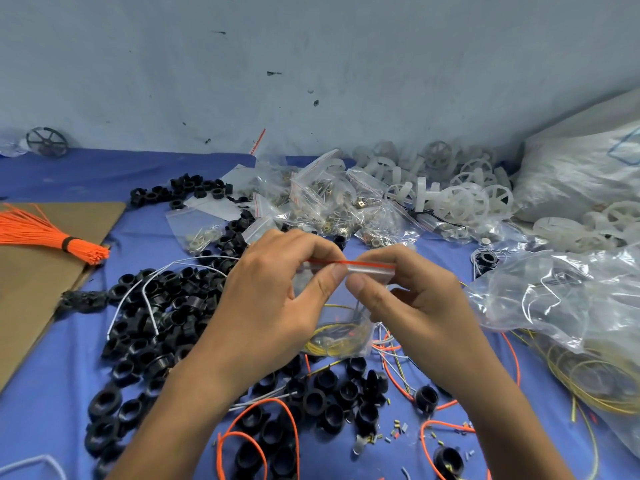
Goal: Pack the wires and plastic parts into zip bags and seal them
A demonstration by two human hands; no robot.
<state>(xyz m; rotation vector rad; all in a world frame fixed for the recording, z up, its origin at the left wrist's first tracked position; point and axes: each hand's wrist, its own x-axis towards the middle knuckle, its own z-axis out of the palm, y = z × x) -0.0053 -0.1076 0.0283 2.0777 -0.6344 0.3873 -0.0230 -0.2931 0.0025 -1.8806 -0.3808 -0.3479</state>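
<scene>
**Pinching the zip strip shut over coiled yellow wire**

The zip bag (341, 327) hangs mid-frame above the blue table (52, 393), a coil of yellow wire (329, 342) in its bottom. Its red zip strip (349, 264) is pinched narrowly between thumb and fingers of the left hand (277, 289) and right hand (405, 289), which nearly touch.

Risks, as I judge them: the strip may close unevenly, or a wire loop may ride up and catch in the seal.

Left of the bag lie black plastic rings (162, 306); behind it, filled bags (322, 199); right, a large clear bag (561, 299). Clutter crowds every side; open room is only above.
</scene>
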